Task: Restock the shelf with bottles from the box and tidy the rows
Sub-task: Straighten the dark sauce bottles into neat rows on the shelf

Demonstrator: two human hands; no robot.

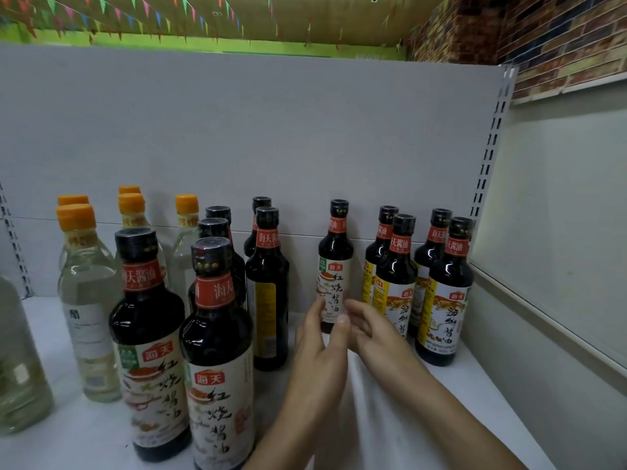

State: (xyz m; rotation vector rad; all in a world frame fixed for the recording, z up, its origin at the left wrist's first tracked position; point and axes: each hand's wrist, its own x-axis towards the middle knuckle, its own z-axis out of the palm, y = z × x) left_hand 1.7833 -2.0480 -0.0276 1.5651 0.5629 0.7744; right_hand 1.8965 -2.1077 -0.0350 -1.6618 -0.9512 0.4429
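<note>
On the white shelf point(475, 385) a lone dark soy sauce bottle point(335, 262) with a white label stands upright near the back panel. My left hand point(319, 344) holds its lower part, with a finger on the left side and the thumb in front. The straight fingers of my right hand point(371, 329) touch the bottle's right side. The bottle's base is hidden behind my hands. Left of it stand rows of dark soy sauce bottles point(217, 351) with white labels. To the right are several yellow-labelled soy bottles point(444, 293).
Clear bottles with orange caps point(86, 293) fill the left of the shelf, and one more clear bottle point(17, 368) sits at the left edge. One dark bottle point(268, 286) shows its back label. A slotted upright point(488, 150) and a glass side panel point(549, 232) close the right end.
</note>
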